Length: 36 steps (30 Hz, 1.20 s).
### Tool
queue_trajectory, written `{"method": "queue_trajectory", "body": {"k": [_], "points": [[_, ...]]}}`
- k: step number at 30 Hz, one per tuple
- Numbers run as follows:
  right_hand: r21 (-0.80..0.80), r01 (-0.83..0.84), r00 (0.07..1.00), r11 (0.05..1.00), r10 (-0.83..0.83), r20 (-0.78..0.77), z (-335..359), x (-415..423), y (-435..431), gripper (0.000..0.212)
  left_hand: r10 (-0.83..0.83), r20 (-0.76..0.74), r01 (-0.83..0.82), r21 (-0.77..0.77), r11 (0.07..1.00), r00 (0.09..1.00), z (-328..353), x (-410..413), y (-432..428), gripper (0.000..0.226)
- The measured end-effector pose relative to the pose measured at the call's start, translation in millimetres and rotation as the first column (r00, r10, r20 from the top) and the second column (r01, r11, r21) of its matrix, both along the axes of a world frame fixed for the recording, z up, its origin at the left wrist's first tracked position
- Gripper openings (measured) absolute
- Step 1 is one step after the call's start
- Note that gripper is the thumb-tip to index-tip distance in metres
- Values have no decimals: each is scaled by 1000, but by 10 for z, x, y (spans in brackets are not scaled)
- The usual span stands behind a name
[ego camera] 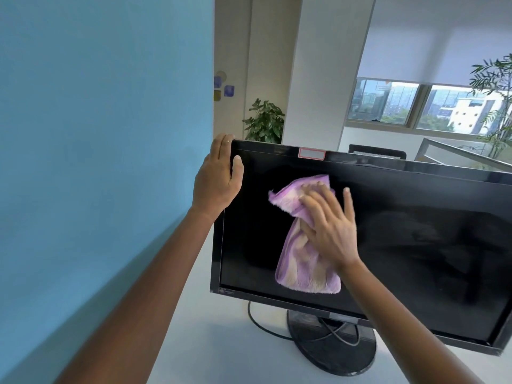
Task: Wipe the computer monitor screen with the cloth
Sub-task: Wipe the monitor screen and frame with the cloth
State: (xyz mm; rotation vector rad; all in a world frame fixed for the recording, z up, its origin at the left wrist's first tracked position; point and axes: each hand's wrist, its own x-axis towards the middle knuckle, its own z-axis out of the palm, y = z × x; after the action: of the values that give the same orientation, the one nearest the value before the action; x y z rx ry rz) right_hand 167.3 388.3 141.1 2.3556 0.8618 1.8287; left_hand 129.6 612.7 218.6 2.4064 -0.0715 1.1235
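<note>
the blue wall (97, 134) filled the whole left side of my view, running down to the pale desk (216, 342). on that desk stood the monitor (415, 259), a wide black one with its screen dark, tilted across my view so its right end ran out of the frame. its round black base (332, 347) sat on the desk with a dark cable (260, 325) looping out beside it. behind the monitor there was a window (401, 103) showing buildings, and a leafy potted plant (264, 121) near the pillar.

my left hand (217, 176) gripped the monitor's upper left corner, fingers wrapped behind the edge and the thumb lying on the front bezel. my right hand (329, 225) was spread wide and flat, fingers fanned, pressing the cloth (302, 261) against the left half of the screen. the cloth was purple with pale patches, fluffy, its upper part bunched under my fingers and its lower part hanging down just above the bottom bezel. a small red-edged sticker (311, 153) sat on the top bezel.
</note>
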Motion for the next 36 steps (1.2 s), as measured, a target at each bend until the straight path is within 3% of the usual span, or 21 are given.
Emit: {"method": "queue_trajectory", "body": {"k": [4, 8, 14, 18, 22, 25, 31, 36], "points": [[209, -36, 999, 977, 41, -18, -105, 2, 106, 36, 10, 25, -10, -9, 1000, 1000, -14, -12, -21, 46], [238, -43, 993, 970, 68, -97, -422, -19, 278, 45, 20, 43, -19, -29, 999, 999, -45, -10, -26, 54], [-87, -70, 981, 994, 52, -187, -1019, -55, 307, 55, 24, 63, -21, -42, 999, 998, -79, 36, -33, 52], [-400, -36, 976, 916, -53, -210, -1356, -117, 217, 59, 46, 83, -45, -17, 999, 996, -87, 43, -44, 52], [-494, 10, 983, 869, -98, -153, -1341, -114, 120, 64, 139, 57, -144, 91, 985, 989, -66, 47, -80, 54], [-431, 59, 987, 900, -118, -112, -1156, -91, 0, 65, 107, 47, -113, 156, 981, 993, -42, 43, -187, 50], [-84, 103, 994, 991, -106, -27, -449, -2, -374, 56, 10, 29, -17, 234, 972, 1000, -25, 48, -528, 50], [228, 129, 991, 965, -120, -52, 39, 44, -767, 54, -64, 24, 57, 246, 968, 998, -28, 79, -835, 51]]}}
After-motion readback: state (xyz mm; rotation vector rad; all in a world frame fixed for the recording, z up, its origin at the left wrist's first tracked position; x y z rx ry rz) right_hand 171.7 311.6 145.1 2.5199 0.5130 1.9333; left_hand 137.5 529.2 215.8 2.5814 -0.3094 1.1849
